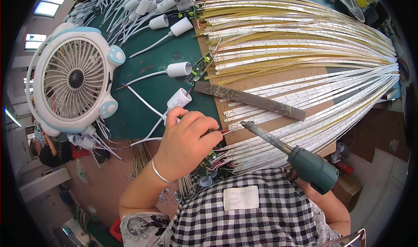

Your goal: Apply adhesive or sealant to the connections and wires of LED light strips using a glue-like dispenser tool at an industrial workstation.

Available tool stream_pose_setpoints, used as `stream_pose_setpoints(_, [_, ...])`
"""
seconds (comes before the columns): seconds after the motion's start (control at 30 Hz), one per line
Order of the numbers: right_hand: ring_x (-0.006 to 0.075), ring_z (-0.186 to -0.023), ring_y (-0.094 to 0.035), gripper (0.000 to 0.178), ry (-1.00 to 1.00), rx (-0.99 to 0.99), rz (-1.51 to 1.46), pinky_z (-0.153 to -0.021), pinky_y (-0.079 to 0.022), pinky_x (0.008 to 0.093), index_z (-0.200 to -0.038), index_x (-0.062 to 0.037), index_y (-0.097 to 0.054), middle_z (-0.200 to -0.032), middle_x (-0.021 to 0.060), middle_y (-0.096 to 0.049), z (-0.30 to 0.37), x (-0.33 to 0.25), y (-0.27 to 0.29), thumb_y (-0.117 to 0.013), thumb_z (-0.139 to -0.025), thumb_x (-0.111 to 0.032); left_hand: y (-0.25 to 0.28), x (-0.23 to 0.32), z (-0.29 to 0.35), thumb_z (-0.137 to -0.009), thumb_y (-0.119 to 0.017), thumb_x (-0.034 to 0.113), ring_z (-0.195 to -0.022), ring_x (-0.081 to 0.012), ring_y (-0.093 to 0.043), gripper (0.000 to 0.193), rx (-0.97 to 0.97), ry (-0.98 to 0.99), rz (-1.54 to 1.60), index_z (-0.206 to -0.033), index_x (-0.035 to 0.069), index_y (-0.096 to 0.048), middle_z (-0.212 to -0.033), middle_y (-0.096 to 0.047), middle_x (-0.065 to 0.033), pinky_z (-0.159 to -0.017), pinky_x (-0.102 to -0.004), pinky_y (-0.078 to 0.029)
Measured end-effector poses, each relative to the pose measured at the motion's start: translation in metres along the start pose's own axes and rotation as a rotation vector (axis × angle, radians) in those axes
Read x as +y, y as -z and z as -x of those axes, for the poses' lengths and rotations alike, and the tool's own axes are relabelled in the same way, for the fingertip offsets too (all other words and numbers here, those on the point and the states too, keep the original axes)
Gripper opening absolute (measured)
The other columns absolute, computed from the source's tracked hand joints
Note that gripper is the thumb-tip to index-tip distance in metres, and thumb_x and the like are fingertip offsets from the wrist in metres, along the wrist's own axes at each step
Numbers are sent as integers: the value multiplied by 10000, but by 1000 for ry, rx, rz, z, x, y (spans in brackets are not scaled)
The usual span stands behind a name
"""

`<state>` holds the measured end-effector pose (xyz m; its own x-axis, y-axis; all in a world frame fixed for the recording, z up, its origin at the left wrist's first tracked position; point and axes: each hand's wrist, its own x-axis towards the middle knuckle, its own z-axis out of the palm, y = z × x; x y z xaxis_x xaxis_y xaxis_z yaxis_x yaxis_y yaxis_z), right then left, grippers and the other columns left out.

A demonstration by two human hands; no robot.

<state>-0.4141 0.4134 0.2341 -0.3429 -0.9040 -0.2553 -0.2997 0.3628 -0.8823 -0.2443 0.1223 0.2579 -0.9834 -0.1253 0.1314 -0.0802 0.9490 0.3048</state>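
My left hand [185, 138] is closed over the table edge, its thumb and fingers pinched on a small circuit board mostly hidden beneath them. Thin red and white wires [225, 132] run from there to the ends of the white LED strips [261, 149]. A white lamp socket [179, 99] lies just beyond those fingers. On the right, the green handle of a soldering iron [313, 168] is gripped by my right hand [305, 184], which the handle largely hides. The iron's crusted tip [244, 124] points left, over the strip ends.
A flat metal bar [250, 100] rests across the strips. Brown board [270, 79] lies under them. White sockets with cables [143, 5] pile up at the far left, near a white and blue fan [76, 79]. Another circuit board [200, 68] lies beyond my left hand.
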Motion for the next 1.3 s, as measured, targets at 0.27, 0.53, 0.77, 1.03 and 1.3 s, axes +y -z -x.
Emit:
stream_pose_setpoints(0.27, [229,-931,-649,303,84,36,-13,-798,-505,334,-1076,-59,-636,-993,61,-663,-4,-4,1,-592,-777,-54,6,0,-6,-723,-633,132,-912,-168,-554,81,-42,-148,-197,-800,108,-631,-917,-592,-8,-831,-378,-420])
stream_pose_setpoints(0.53, [199,-695,-600,291,192,53,-52,-661,-488,316,-1093,30,-539,-779,91,-639,-10,-4,3,-570,-842,-113,-1,-13,-4,-690,-676,71,-857,-222,-567,140,-35,-22,141,-809,92,-607,-883,-607,-37,-811,-376,-409])
stream_pose_setpoints(0.77, [185,-665,-600,322,223,35,-56,-638,-490,308,-1116,43,-507,-741,94,-635,-13,-6,4,-568,-841,-115,-15,0,-7,-674,-702,71,-762,-225,-554,154,16,152,137,-778,107,-595,-790,-594,-14,-773,-355,-378])
stream_pose_setpoints(1.03, [204,-715,-607,327,168,17,-61,-671,-492,318,-1121,33,-532,-803,98,-637,-12,-8,5,-579,-835,-119,-19,2,-9,-670,-696,53,-713,-212,-556,157,161,-2,126,-770,111,-589,-744,-587,-13,-740,-365,-382])
stream_pose_setpoints(1.3, [291,-866,-654,230,145,23,-87,-765,-513,368,-1045,-39,-640,-981,105,-666,-10,-9,6,-550,-840,-89,-28,8,-13,-660,-700,52,-690,-221,-549,179,134,68,90,-782,97,-576,-736,-574,-30,-728,-361,-394])
